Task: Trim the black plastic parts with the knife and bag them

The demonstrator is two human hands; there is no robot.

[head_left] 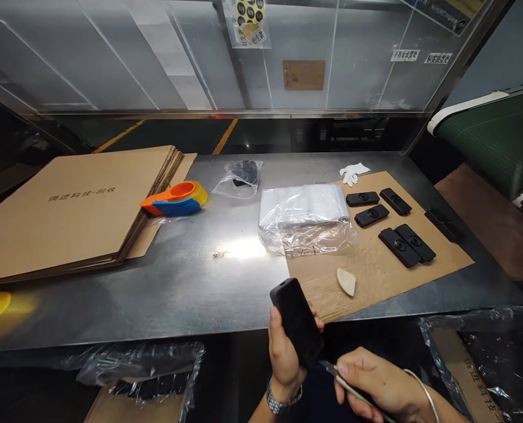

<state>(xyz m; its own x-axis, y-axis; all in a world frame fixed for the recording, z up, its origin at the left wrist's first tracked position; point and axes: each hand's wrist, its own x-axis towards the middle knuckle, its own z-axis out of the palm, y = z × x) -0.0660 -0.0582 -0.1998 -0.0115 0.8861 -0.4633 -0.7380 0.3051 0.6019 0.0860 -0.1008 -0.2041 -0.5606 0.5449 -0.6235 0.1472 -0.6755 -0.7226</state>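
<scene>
A black rectangular case (297,320) stands tilted in my left hand (284,355), its fingers wrapped around the sides. My right hand (376,379) pinches a slim knife (352,388) with a narrow metal blade. The blade's tip is close to the lower end of the case; whether they touch I cannot tell. On the cardboard sheet (376,276) beyond my hands lies a pale wedge-shaped piece (346,282). Several similar black cases (399,247) with round centres rest further right on that sheet.
A stack of flat cardboard (76,205) covers the table's left side, with an orange, blue and yellow tape dispenser (175,198) beside it. Clear plastic bags (305,205), a bagged black item (245,173) and a white glove (354,173) lie further back. Plastic-lined boxes (147,382) sit below the table's front edge.
</scene>
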